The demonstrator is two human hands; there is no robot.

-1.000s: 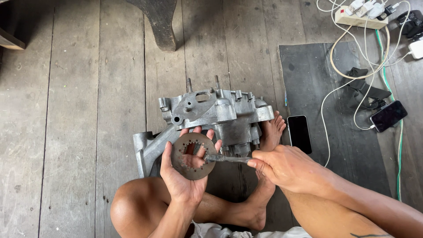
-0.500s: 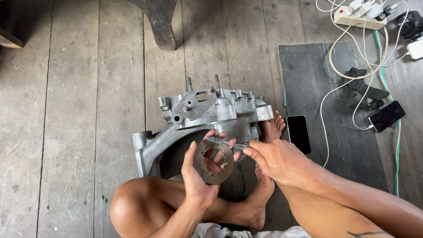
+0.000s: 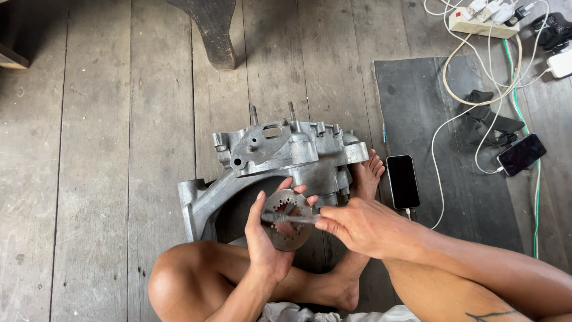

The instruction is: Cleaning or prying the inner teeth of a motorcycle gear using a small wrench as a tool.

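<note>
Head view of a seated person at work on a wooden plank floor (image 3: 89, 179). The left hand (image 3: 265, 238) is curled around the rim of a round toothed metal plate (image 3: 288, 218), probably a clutch plate, holding it tilted in front of an aluminium engine crankcase (image 3: 280, 158) that rests between the person's feet. The right hand (image 3: 357, 226) is closed in a pinch on a slim metal tool (image 3: 292, 218), laid flat across the face of the plate. The step in hand appears to be scraping or checking the plate's surface. Any further stroke calls for a firm left-hand grip and the tool kept flat on the plate. A dark phone (image 3: 403, 180) lies on a black mat (image 3: 417, 107) just beside the right foot.
</note>
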